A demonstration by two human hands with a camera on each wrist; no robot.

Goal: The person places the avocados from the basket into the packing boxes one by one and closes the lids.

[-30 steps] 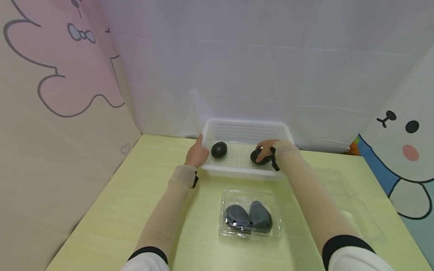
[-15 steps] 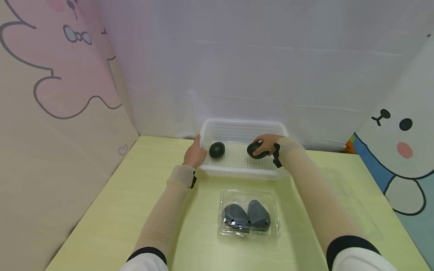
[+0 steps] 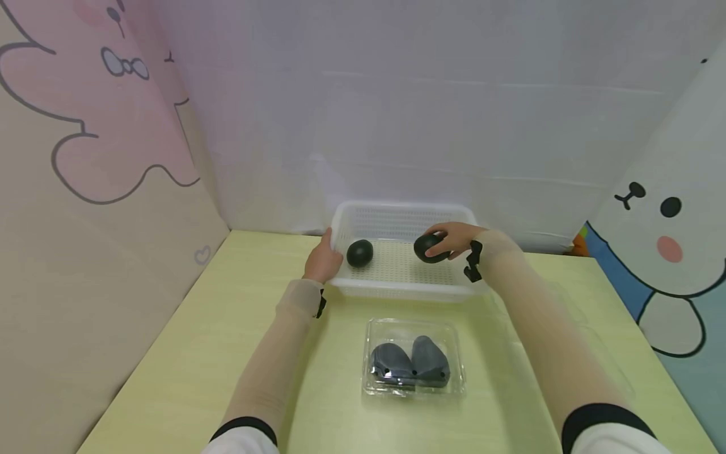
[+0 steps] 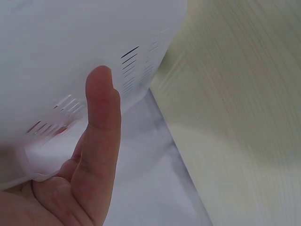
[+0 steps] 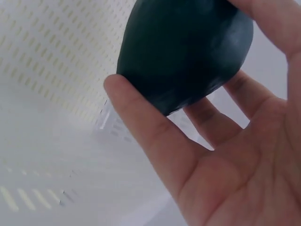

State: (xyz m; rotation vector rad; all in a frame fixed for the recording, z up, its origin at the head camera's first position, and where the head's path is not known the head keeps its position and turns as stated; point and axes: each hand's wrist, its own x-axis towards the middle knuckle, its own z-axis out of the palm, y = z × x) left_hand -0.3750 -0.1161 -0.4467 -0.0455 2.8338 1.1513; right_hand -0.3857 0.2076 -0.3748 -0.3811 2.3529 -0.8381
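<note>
A white plastic basket (image 3: 397, 291) with slotted walls stands at the back of the table. My left hand (image 3: 323, 260) holds its left side, the thumb (image 4: 102, 103) lying along the outer wall in the left wrist view. Inside the basket, at the left, rests a dark avocado (image 3: 360, 253). My right hand (image 3: 456, 238) is over the basket's right part and grips a second dark green avocado (image 3: 428, 248). In the right wrist view, thumb and fingers close around this avocado (image 5: 183, 52), with the perforated basket floor behind it.
A clear plastic clamshell box (image 3: 414, 328) with two dark avocado-shaped things (image 3: 429, 362) inside sits on the pale yellow table (image 3: 227, 353), in front of the basket. Faint clear plastic lies at the right, partly behind the right forearm. A white curtain wall (image 3: 397, 126) closes off the back.
My right hand has raised its avocado slightly from the basket floor, its wrist shifting right and up. The left hand stays on the basket's side; the whole head view drifts a little.
</note>
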